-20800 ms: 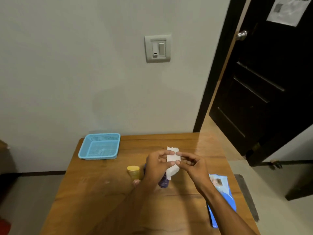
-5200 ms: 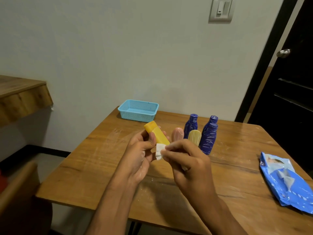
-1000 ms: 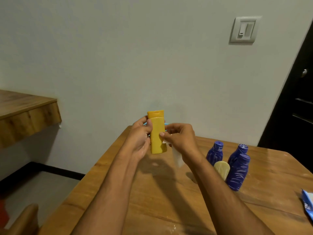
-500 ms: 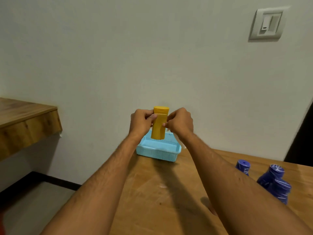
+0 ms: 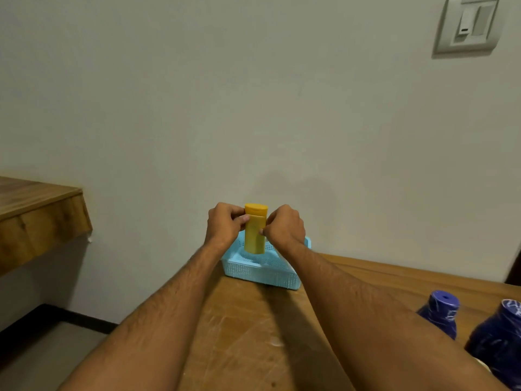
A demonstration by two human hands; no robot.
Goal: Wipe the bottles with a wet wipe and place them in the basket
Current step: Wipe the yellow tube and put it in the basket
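Observation:
A yellow bottle stands upright in the air over the light blue mesh basket, its bottom just inside the basket's rim. My left hand grips its left side and my right hand grips its right side, both arms stretched forward. The wet wipe is hidden; I cannot tell whether my right hand still holds it. Two dark blue bottles stand at the right edge of the wooden table.
The basket sits at the table's far edge, close to the grey wall. A second wooden surface juts out on the left, apart from the table. A light switch is on the wall at top right.
Both hands carried the yellow bottle forward from in front of me to above the basket, and it has dropped slightly lower over the last half second. The wipe, which hung below my right hand, is out of sight.

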